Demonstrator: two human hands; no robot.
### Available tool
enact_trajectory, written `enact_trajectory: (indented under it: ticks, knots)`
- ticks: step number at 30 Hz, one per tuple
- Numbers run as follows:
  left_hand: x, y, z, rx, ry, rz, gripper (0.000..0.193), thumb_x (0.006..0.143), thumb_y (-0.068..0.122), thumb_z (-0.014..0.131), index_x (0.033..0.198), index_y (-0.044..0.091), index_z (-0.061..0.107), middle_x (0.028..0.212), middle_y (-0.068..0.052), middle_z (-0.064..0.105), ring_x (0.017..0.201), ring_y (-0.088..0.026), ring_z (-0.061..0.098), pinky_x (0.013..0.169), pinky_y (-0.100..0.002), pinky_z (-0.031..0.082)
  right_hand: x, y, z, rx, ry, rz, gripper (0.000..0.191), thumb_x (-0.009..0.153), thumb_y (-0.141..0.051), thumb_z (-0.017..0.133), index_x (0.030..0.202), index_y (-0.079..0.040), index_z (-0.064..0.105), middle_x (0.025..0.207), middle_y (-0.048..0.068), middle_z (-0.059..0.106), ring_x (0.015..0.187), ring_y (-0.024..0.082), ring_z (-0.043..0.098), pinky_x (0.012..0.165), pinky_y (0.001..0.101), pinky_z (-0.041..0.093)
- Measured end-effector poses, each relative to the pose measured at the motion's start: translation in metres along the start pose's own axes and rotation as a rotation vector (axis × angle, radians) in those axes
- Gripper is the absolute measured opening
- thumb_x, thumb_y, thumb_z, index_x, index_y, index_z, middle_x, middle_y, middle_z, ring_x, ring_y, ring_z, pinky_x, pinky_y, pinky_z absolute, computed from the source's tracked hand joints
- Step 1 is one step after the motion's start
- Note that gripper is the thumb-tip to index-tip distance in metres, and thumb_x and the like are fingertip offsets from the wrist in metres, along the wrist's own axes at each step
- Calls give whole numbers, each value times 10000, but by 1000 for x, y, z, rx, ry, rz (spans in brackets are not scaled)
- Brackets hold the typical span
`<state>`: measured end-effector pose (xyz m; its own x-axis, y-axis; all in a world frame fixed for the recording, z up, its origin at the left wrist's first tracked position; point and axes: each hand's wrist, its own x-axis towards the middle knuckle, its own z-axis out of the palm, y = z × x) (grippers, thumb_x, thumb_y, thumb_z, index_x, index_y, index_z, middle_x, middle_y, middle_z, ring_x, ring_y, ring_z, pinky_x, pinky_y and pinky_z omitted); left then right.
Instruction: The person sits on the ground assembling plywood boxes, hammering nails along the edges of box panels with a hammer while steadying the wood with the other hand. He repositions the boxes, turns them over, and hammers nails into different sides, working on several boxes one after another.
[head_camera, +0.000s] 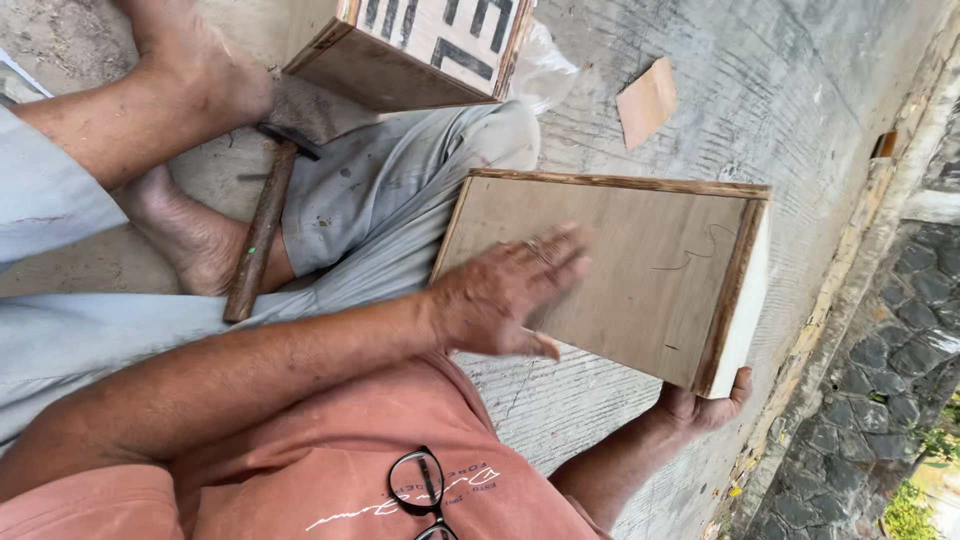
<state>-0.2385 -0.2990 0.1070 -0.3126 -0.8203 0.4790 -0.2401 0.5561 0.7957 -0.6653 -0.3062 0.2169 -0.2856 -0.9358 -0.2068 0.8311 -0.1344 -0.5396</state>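
A shallow wooden box with a plywood face and a darker frame stands tilted on the concrete in front of me. My left hand lies flat on the plywood near its left edge, fingers spread and slightly blurred. My right hand grips the box's lower right corner from underneath, so only the thumb and palm show. My bare feet and grey trousers fill the left side.
A hammer with a wooden handle lies across my leg at the left. A second wooden box with dark painted marks sits at the top, a clear plastic bag beside it. A small brown scrap lies on the concrete. Stone paving runs along the right.
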Motion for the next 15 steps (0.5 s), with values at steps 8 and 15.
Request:
enact_trajectory:
  ticks: [8,15]
  knots:
    - [-51,-101,11,94,-111,-332,986,972,755,372,1532,-56,379,1656,-240,279,1525,-385,279,1196,-521,288,19,-17,-31,-194,-10,-26,586,981,-242,569,1425,136,509,1328,317,625,1218,387,633,1013,538,571]
    - [-50,-121,29,59,-74,-353,975,972,745,411,1544,-44,368,1665,-237,269,1536,-387,268,1197,-517,287,20,-24,-37,-194,-63,21,627,1005,-293,540,1476,119,495,1377,314,626,1262,406,625,1073,543,544]
